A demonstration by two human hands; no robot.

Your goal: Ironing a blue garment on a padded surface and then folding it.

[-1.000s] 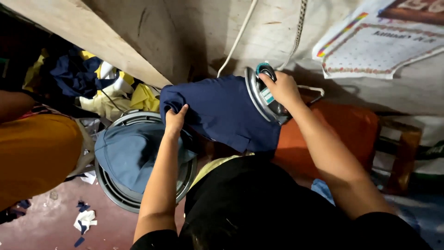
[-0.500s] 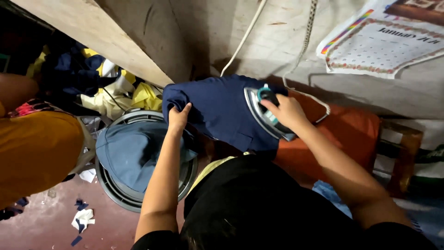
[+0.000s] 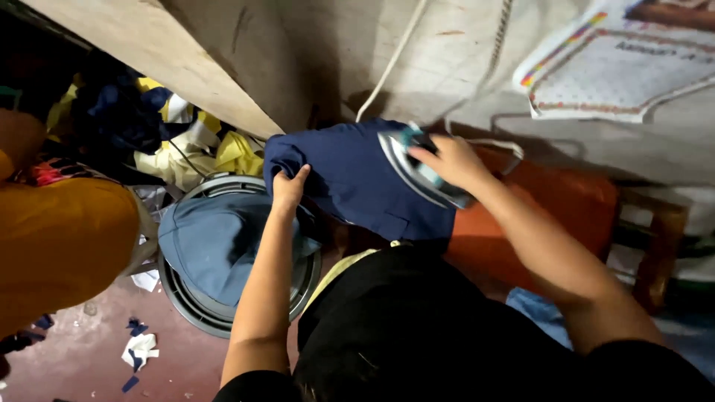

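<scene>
We cannot see the handle of the grey-and-teal clothes iron (image 3: 418, 173); our right hand (image 3: 448, 160) covers it, so the grip itself stays hidden. The fingertips of our left hand (image 3: 289, 188) vanish into the fold of the navy blue cloth garment (image 3: 350, 182), whose near edge our black-clad body conceals. The white cord (image 3: 391, 61) runs off the top edge. The printed paper sheet (image 3: 611, 74) is cut by the right edge, its markings too blurred to read. A yellow-clothed person (image 3: 52, 246) at left is cropped by the edge.

Garment workshop: iron (image 3: 421, 173), fabric scraps (image 3: 139, 350)
</scene>
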